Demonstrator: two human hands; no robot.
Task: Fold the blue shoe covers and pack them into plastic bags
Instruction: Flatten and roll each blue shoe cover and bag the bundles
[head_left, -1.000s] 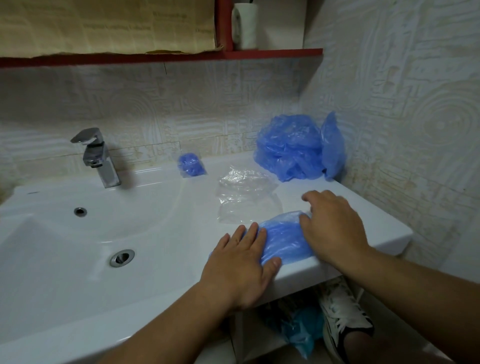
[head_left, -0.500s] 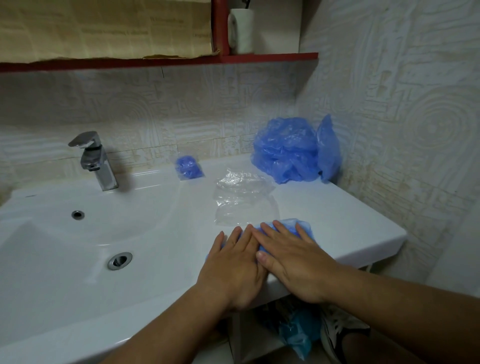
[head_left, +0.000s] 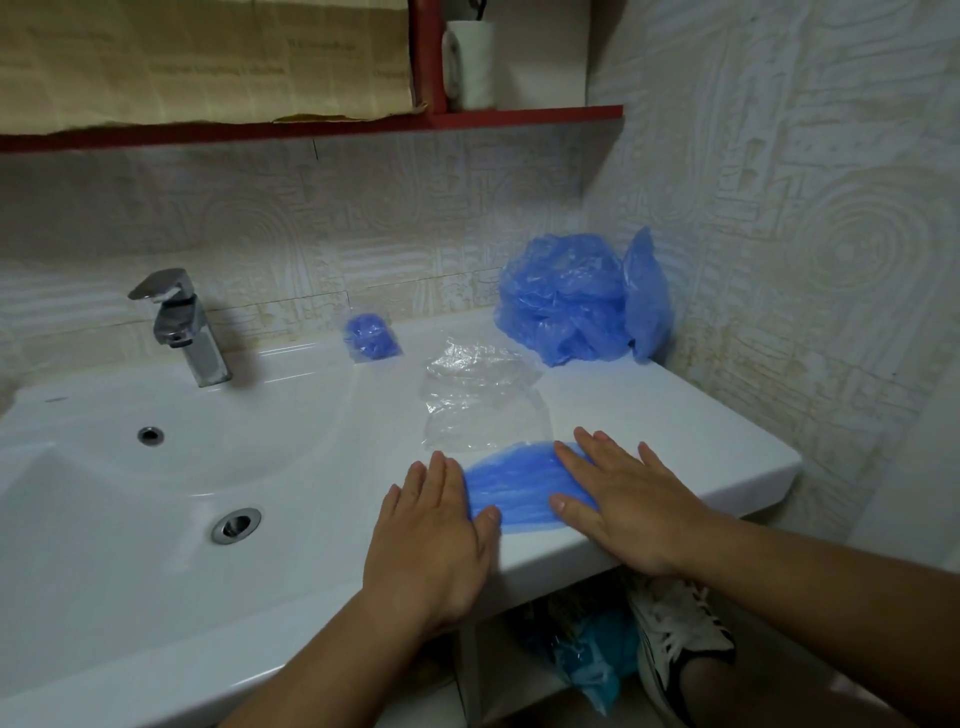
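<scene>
A blue shoe cover (head_left: 519, 488) lies flat on the white sink counter (head_left: 701, 415) near its front edge. My left hand (head_left: 436, 530) presses its left end with straight fingers. My right hand (head_left: 623, 499) lies flat on its right end, fingers spread. Just behind the cover rest clear plastic bags (head_left: 483, 400), crumpled. A heap of loose blue shoe covers (head_left: 571, 301) sits in the back right corner against the wall. A small packed bag of blue covers (head_left: 371, 338) stands at the back, by the basin.
The basin (head_left: 156, 467) with drain and a chrome tap (head_left: 179, 327) fills the left. A red shelf (head_left: 363, 122) with a paper roll hangs above. Under the counter are more blue plastic (head_left: 597, 665) and a black-and-white shoe (head_left: 675, 639).
My hands, which were together on the cover half a second ago, have slid apart. The blue cover now shows stretched flat between them.
</scene>
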